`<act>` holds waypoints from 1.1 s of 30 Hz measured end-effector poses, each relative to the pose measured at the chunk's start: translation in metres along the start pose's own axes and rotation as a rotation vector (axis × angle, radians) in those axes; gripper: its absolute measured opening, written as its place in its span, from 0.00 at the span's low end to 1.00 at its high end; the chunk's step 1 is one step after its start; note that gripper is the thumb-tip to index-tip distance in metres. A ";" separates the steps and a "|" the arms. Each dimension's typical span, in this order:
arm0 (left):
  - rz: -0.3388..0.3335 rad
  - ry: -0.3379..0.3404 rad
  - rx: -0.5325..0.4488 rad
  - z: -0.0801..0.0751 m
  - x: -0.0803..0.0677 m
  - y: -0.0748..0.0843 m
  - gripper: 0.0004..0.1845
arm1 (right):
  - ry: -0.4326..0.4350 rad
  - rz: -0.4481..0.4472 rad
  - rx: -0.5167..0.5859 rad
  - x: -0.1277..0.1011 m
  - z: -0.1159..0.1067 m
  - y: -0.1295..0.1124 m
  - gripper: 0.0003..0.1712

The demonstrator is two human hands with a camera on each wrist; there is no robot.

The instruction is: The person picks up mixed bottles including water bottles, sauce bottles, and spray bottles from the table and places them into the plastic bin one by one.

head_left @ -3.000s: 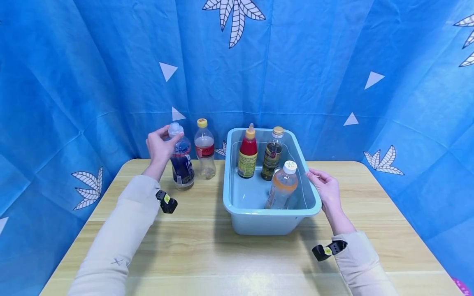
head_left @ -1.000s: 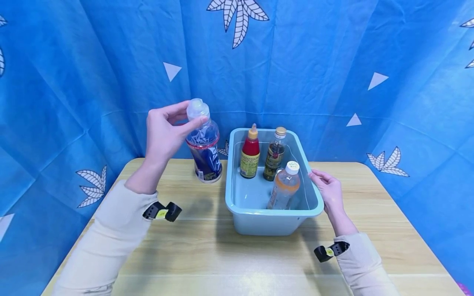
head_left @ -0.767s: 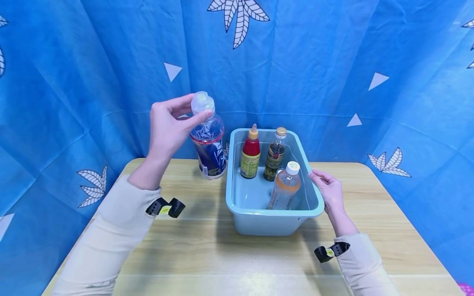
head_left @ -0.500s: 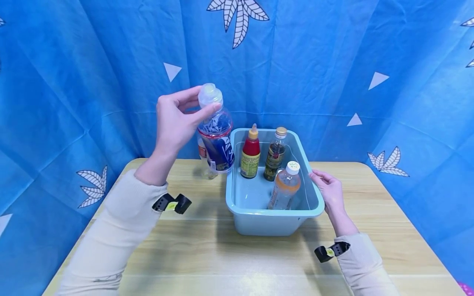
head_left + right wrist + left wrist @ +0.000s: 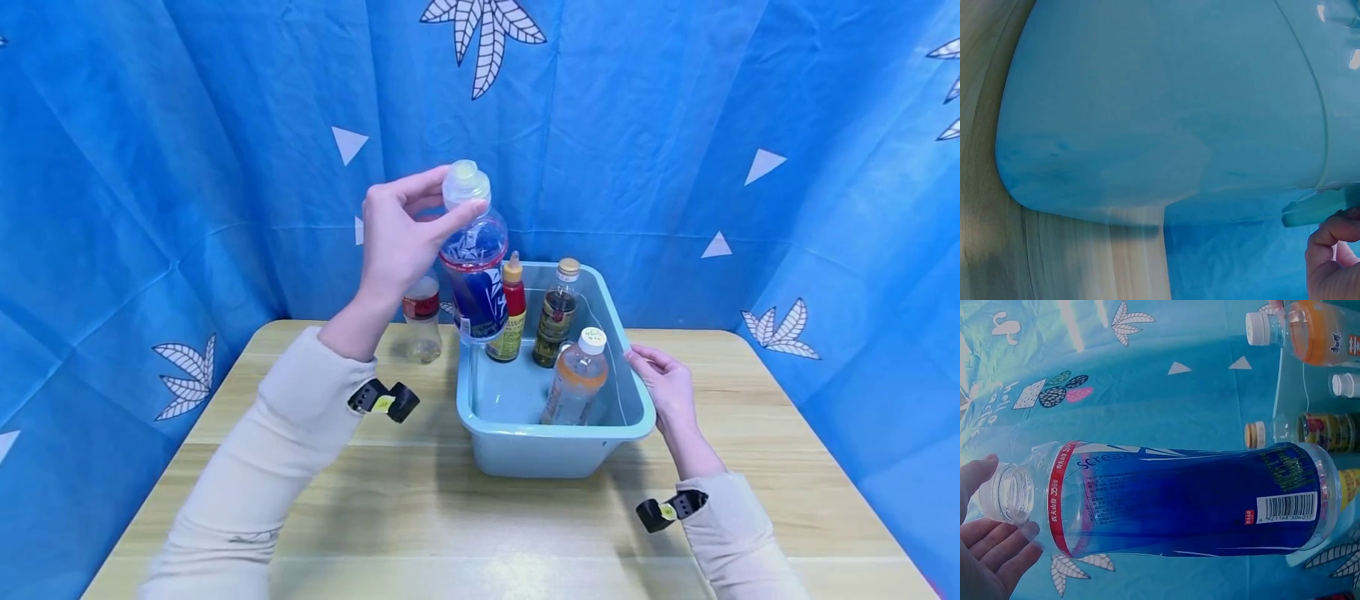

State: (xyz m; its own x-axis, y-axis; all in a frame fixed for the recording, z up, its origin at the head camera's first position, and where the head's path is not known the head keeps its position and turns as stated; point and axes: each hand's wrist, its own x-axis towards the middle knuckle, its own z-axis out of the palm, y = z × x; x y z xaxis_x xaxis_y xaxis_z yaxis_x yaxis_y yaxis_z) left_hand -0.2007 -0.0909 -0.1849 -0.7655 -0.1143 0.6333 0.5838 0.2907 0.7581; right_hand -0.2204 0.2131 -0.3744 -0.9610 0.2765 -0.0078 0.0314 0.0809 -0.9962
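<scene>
My left hand (image 5: 405, 229) pinches a blue-labelled bottle (image 5: 475, 279) by its clear cap and holds it upright in the air above the left rim of a light blue bin (image 5: 555, 435). In the left wrist view the blue-labelled bottle (image 5: 1197, 500) fills the frame, with my left hand's fingers (image 5: 991, 553) at its neck. My right hand (image 5: 662, 385) holds the bin's right rim; the right wrist view shows its curled fingers (image 5: 1333, 253) under the rim lip beside the bin's wall (image 5: 1160, 112). Inside the bin stand a red sauce bottle (image 5: 515, 321), a dark bottle (image 5: 553, 321) and an orange-drink bottle (image 5: 574, 379).
A nearly empty red-labelled bottle (image 5: 422, 321) stands on the wooden table (image 5: 420, 517) left of the bin, partly behind my left wrist. Blue patterned cloth (image 5: 637, 125) walls the table at the back and both sides.
My left hand has lifted the blue-labelled bottle off the table and carried it up and to the right, from beside the red-labelled bottle to above the bin's left rim. My right hand has stayed put.
</scene>
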 end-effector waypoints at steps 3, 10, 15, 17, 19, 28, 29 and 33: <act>0.009 -0.006 -0.025 0.008 0.000 -0.004 0.24 | 0.001 -0.002 -0.001 0.000 0.001 0.000 0.27; -0.004 -0.014 -0.041 0.023 0.002 -0.013 0.23 | 0.002 0.003 0.008 0.000 0.001 -0.001 0.27; -0.033 -0.017 -0.025 0.032 0.003 -0.021 0.24 | 0.000 0.005 0.006 0.000 0.001 -0.002 0.27; -0.042 -0.014 -0.019 0.035 0.002 -0.025 0.24 | -0.001 0.006 0.006 0.000 0.001 -0.002 0.27; -0.047 -0.014 -0.024 0.038 0.002 -0.029 0.24 | 0.000 0.007 0.010 0.000 0.001 -0.002 0.27; -0.094 -0.014 -0.016 0.051 -0.005 -0.050 0.24 | 0.005 -0.002 0.006 0.001 0.001 0.000 0.27; -0.096 -0.014 -0.013 0.052 -0.006 -0.052 0.24 | 0.007 -0.001 0.008 0.001 0.001 0.000 0.26; -0.097 -0.015 -0.002 0.056 -0.011 -0.063 0.25 | 0.005 -0.002 0.019 0.003 0.001 0.002 0.26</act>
State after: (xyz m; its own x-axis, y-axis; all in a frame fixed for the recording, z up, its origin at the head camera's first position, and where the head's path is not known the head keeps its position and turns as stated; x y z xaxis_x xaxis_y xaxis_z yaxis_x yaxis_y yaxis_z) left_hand -0.2442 -0.0550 -0.2477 -0.8223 -0.1274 0.5546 0.5073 0.2773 0.8159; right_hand -0.2231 0.2133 -0.3763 -0.9595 0.2816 -0.0053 0.0240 0.0630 -0.9977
